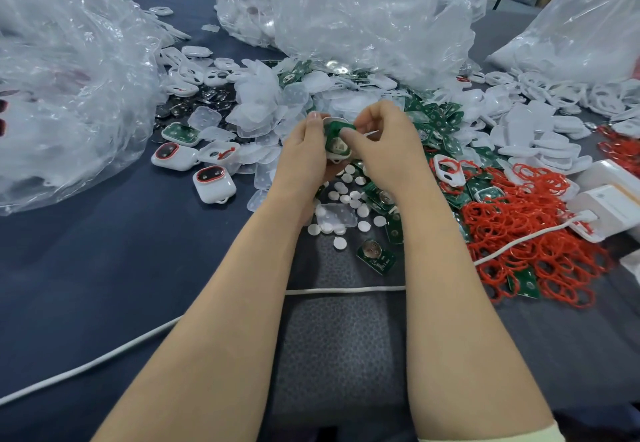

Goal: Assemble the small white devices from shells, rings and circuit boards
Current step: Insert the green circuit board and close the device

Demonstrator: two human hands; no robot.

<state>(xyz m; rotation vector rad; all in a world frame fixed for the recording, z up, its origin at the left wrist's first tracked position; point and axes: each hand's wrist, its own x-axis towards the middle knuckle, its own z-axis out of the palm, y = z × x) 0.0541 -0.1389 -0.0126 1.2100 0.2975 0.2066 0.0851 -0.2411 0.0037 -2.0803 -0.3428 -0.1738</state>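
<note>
No wording here can be read from where I stand. The near green circuit board (375, 255) carries tiny white print, too small to make out. The white box (606, 199) at the right bears a faint grey mark, equally illegible.

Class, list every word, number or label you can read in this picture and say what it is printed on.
None can be read.
White print on the nearest green circuit board: too small.
Faint marking on the white box: blurred.
</note>
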